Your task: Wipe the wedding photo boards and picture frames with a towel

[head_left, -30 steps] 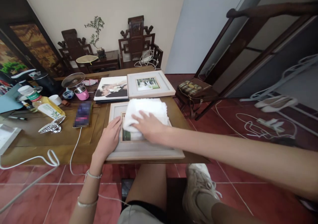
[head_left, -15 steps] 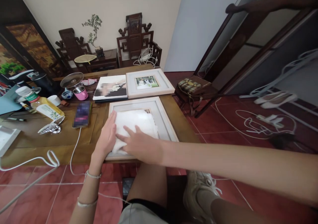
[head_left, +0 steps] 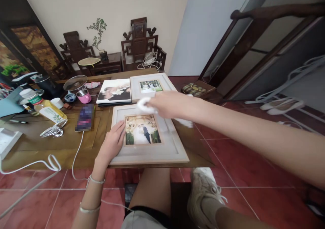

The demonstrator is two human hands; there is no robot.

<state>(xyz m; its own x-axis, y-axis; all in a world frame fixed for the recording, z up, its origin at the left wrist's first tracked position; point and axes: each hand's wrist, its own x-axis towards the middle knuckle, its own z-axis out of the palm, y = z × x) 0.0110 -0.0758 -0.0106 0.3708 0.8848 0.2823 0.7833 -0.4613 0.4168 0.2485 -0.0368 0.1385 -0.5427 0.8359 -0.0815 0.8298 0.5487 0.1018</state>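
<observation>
A framed photo [head_left: 182,154] with a pale wood border lies flat at the table's front edge, its wedding picture in full sight. My left hand [head_left: 113,141] rests on the frame's left side with its fingers stretched out. Over the far part of the same frame, my right hand [head_left: 169,104] grips a white cloth [head_left: 146,105], which is bunched at the fingers and trails out below the wrist on the right. The hand is a little blurred.
A second framed photo [head_left: 135,83] and a photo album [head_left: 114,90] lie behind. To the left are a phone [head_left: 85,118] on a white cable, a clear clip [head_left: 54,129], a bottle [head_left: 45,108] and a pink cup [head_left: 83,95]. A chair [head_left: 241,42] stands to the right.
My right hand has lifted the cloth off the picture and moved up and right with it, uncovering the wedding photo. My left hand has shifted slightly right on the frame.
</observation>
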